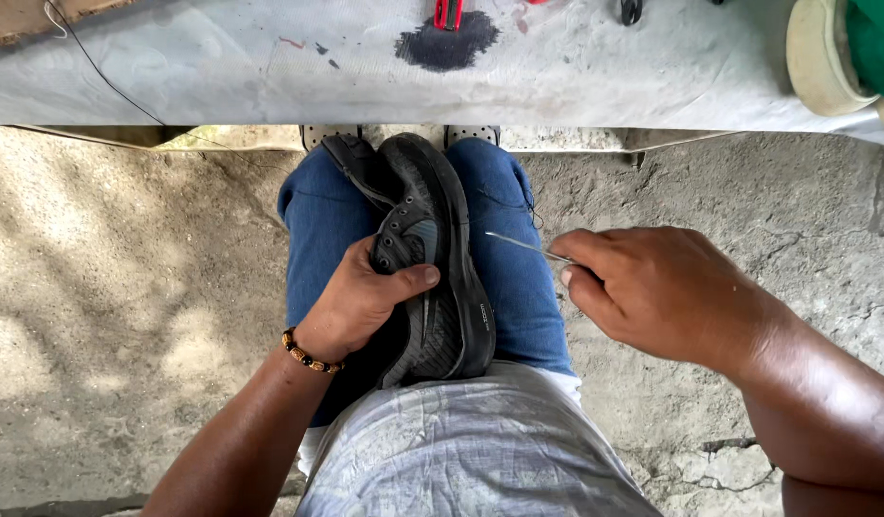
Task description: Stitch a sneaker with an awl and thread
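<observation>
A black sneaker (440, 218) lies on its side between my knees, on blue jeans (514, 278). My left hand (360, 302) grips the shoe's upper near the lace eyelets, thumb pressed across it. A beaded bracelet (308, 354) circles that wrist. My right hand (652, 287) pinches a thin metal needle or awl (518, 243), whose tip points left toward the sole edge of the shoe. A dark thread (531, 213) hangs by the shoe near the needle.
A grey worktable (222, 67) spans the top, with a black stain (447, 43), a red tool (448, 11) and a thin wire (97, 67). A roll of tape (823, 57) sits at its right end. Cracked concrete floor (107, 287) lies on both sides.
</observation>
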